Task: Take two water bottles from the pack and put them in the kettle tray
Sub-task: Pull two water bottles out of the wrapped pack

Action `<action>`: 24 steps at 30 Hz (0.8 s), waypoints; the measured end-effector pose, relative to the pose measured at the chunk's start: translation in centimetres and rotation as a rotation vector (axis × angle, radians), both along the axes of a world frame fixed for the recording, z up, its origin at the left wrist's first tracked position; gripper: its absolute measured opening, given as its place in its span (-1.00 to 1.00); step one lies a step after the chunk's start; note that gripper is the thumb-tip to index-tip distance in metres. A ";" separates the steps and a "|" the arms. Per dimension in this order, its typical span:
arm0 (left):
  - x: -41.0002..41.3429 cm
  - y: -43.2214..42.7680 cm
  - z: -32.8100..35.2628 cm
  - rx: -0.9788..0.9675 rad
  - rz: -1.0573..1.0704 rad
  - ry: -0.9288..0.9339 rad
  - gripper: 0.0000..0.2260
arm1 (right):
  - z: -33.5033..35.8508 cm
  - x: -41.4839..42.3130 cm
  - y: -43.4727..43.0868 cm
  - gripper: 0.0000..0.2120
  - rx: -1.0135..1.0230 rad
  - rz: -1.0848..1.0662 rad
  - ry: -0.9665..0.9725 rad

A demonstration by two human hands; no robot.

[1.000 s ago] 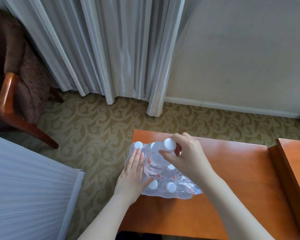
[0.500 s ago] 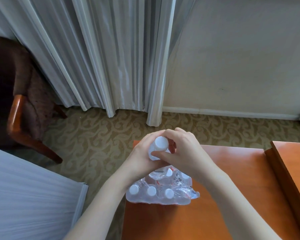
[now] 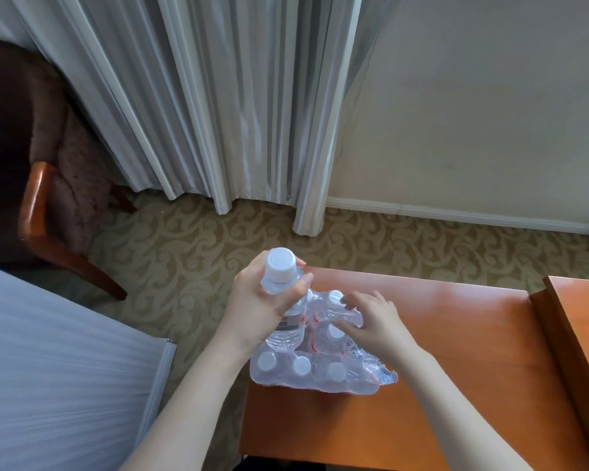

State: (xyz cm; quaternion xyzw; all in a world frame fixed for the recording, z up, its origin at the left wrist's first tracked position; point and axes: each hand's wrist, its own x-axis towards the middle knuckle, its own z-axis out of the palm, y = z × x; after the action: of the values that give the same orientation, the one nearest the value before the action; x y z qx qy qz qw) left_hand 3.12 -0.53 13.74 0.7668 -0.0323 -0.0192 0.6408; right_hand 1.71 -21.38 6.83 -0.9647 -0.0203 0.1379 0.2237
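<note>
one water bottle [image 3: 288,321] lifted clear above the pack [image 3: 323,365], white cap up, gripped round the neck by the closed fingers of the left hand [image 3: 262,300]. right hand [image 3: 371,321] down on the pack's far side, fingers curled onto the plastic wrap beside a capped bottle; firm grasp or not, cannot tell. pack sitting at the near left corner of the orange bench [image 3: 456,385]. patterned carpet [image 3: 184,266] beyond.

Left hand [image 3: 262,300] raised, fingers [image 3: 298,289] curled tight; right hand [image 3: 371,322] lower, reaching.
</note>
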 end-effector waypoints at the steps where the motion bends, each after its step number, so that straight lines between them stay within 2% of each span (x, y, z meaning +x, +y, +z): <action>1: 0.1 0.1 0.1 -0.012 0.006 0.002 -0.83 | -1.8 -0.1 0.1 -0.66 -0.089 0.049 0.055; 3: 0.4 0.3 0.4 -0.021 0.008 -0.003 -0.83 | -4.5 -0.2 0.5 -0.64 -0.258 0.113 0.096; 6: 1.0 0.7 0.6 -0.029 -0.011 -0.022 -0.85 | -6.7 -0.3 1.5 -0.62 -0.492 0.155 0.047; 8: 1.4 0.8 0.6 -0.034 -0.013 -0.026 -0.86 | -7.6 -0.3 2.2 -0.59 -0.537 0.138 0.014; 11: 1.9 0.7 0.5 -0.031 0.001 -0.020 -0.87 | -8.4 -0.2 2.2 -0.62 -0.494 0.081 -0.009; 15: 2.1 0.5 0.4 -0.023 -0.002 -0.002 -0.88 | -8.7 -0.5 1.4 -0.67 -0.327 0.004 -0.051; 19: 2.1 0.3 0.5 -0.018 -0.011 0.005 -0.85 | -7.0 -1.1 0.8 -0.75 -0.034 -0.137 -0.152; 21: 2.1 0.1 0.8 -0.024 -0.020 -0.003 -0.86 | -4.8 -1.4 0.4 -0.75 0.142 -0.211 -0.185; 24: 2.1 0.0 1.6 -0.032 -0.036 -0.028 -0.90 | 0.8 -1.4 0.1 -0.82 0.525 -0.280 -0.251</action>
State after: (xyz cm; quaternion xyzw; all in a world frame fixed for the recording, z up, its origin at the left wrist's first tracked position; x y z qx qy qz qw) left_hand 5.27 -0.53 15.30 0.7559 -0.0553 -0.0195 0.6521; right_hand 0.27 -21.23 7.61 -0.8769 0.0504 -0.0244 0.4774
